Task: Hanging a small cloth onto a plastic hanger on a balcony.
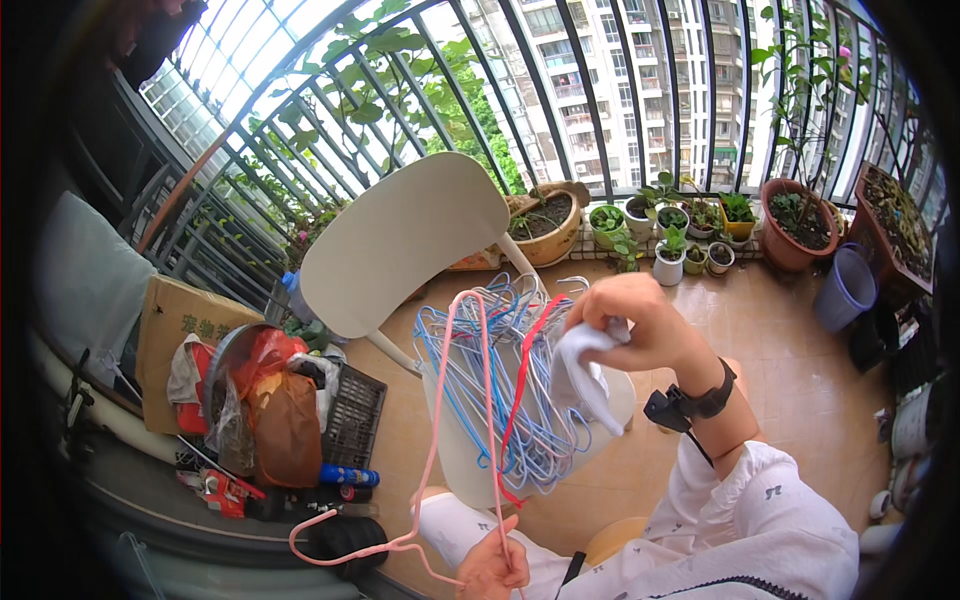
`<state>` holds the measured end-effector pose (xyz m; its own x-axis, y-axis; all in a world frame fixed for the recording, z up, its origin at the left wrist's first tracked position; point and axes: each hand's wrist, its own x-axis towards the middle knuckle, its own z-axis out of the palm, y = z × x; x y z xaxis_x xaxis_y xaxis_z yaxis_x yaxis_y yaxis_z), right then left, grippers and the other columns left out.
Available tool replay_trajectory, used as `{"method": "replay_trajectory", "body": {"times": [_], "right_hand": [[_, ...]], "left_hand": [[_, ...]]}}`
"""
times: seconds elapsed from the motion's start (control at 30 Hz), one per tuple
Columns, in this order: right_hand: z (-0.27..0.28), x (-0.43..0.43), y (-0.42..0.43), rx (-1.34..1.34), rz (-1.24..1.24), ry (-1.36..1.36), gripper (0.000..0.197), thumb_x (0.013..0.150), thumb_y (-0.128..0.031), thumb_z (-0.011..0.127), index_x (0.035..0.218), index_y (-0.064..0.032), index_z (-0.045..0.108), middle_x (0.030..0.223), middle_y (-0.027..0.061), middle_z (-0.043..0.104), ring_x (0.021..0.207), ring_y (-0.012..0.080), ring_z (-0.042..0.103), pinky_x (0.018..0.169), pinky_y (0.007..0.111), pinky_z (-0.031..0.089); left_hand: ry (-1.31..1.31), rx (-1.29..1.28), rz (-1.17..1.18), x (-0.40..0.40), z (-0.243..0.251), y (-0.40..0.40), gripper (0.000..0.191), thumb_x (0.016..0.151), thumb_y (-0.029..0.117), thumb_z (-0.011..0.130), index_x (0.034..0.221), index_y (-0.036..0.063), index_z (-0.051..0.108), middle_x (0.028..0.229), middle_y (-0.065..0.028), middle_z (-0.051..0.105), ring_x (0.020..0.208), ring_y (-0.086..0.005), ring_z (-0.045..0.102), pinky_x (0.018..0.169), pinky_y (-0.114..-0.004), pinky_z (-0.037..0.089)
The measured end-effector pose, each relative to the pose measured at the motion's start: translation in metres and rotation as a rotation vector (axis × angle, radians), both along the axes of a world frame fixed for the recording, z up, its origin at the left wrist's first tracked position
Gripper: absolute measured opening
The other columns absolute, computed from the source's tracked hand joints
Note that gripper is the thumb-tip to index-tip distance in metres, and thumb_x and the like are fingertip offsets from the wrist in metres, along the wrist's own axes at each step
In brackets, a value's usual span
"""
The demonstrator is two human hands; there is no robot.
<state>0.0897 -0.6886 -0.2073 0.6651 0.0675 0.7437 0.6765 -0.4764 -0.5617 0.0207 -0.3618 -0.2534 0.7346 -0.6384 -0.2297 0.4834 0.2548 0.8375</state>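
My left hand [491, 562], low in the picture, grips a pink coated hanger [433, 442]. The hanger's hook points to the left and its long loop stretches up across the chair seat. Pinched in my right hand [637, 322] is a white cloth [585, 367], folded and hanging down over the seat's right side. Beneath and between my hands a tangled pile of blue, white and pale wire hangers [540, 442] rests on a cream chair [405, 240]. A red ribbon [519, 390] runs down over the pile from near my right hand.
Potted plants [671, 259] line the foot of the balcony railing [592, 97]. To the left are a cardboard box [169, 322], plastic bags [285, 420], a black crate [358, 412] and a blue spray can [349, 475]. A purple bucket [846, 289] stands at the right.
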Motion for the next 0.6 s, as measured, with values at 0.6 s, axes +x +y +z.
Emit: {"method": "replay_trajectory", "body": {"times": [0.6], "right_hand": [[-0.008, 0.010, -0.027, 1.215, 0.673, 0.347, 0.037, 0.086, -0.036, 0.038, 0.100, -0.0024, 0.045, 0.084, 0.0076, 0.053, 0.078, 0.0160, 0.055, 0.065, 0.027, 0.045]], "left_hand": [[0.164, 0.082, -0.161, -0.005, -0.022, -0.012, 0.071, 0.079, 0.044, 0.050, 0.128, -0.0024, 0.027, 0.075, -0.0045, 0.044, 0.045, -0.0067, 0.031, 0.040, -0.018, 0.025]]}}
